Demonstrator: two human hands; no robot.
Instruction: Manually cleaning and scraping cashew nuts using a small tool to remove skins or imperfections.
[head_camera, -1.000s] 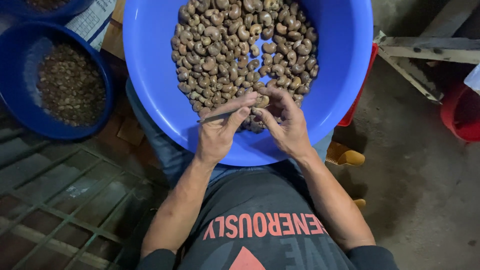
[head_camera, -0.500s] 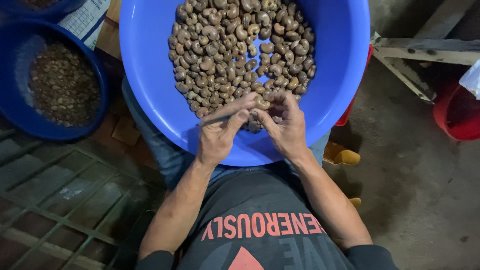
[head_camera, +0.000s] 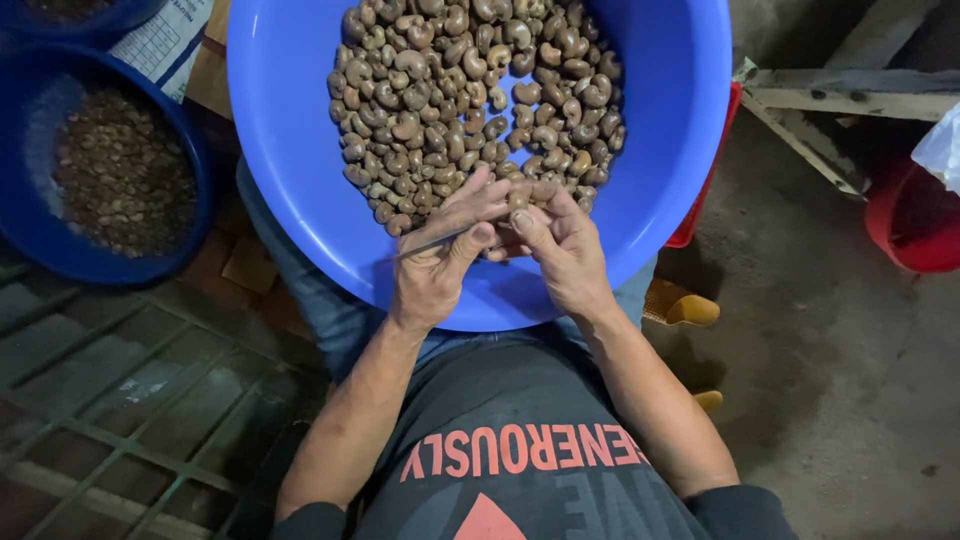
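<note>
A big light-blue plastic basin rests on my lap, holding a heap of brown cashew nuts. My left hand grips a thin metal blade that points left across the basin floor. My right hand pinches a single cashew nut between thumb and fingers, right against my left fingertips. Both hands meet over the near part of the basin, at the edge of the heap.
A dark-blue basin of small brown pieces stands on the left, with another basin's edge above it. A metal grate covers the floor at lower left. On the right are a red bucket, wooden slats and concrete floor.
The view has shifted slightly; the basin sits a little further left in frame. My hands stay together over the near part of the basin, working the same nut with small finger movements.
</note>
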